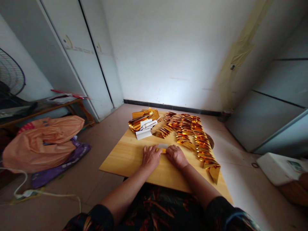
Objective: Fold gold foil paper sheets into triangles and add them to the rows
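Observation:
On the wooden tabletop lies a small sheet of gold foil paper (163, 150), partly folded, with a pale strip showing along its far side. My left hand (151, 157) grips its left end with bent fingers. At the right end, my right hand (176, 156) is closed on the same paper, its fingers curled and partly hidden. Beyond my left hand are flat gold foil sheets (141, 116) in a loose pile, with white papers (144, 133) in front of them. Several rows of folded gold foil pieces (184, 128) overlap on the right side of the table.
The wooden table (122, 157) stands before a white wall. An orange bag (45, 138) and a purple bag (62, 165) lie at the left, near a white cable (60, 194). A white box (280, 168) sits on the right, and a fan (11, 73) at far left.

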A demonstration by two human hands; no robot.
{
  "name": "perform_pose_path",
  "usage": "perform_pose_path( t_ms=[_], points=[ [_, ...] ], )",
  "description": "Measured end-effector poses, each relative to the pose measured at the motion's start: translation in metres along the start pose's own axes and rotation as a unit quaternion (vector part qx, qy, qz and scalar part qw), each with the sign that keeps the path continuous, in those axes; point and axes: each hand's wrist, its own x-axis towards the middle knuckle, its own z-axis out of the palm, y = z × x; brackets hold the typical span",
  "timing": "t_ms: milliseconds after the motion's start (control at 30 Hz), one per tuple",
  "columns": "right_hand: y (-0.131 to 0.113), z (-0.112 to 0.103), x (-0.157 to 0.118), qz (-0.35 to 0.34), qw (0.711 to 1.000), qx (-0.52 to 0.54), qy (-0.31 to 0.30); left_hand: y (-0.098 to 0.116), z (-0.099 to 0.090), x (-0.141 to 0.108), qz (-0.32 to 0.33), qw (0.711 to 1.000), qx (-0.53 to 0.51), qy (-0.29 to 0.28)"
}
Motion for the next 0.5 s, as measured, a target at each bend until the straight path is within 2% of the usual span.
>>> perform_pose_path(
  t_ms=[167, 333, 500],
  points=[
    [0.006, 0.000, 0.002, 0.004, 0.996, 0.090, 0.015, -0.001, -0.003, -0.002, 0.005, 1.000, -0.013, -0.018],
    [0.014, 0.001, 0.004, -0.012, 0.991, 0.128, 0.018, -0.003, -0.003, -0.003, 0.005, 1.000, -0.020, -0.022],
    [0.023, 0.007, 0.010, -0.023, 0.982, 0.189, 0.015, -0.009, -0.004, -0.003, 0.034, 0.999, -0.013, -0.038]
  ],
)
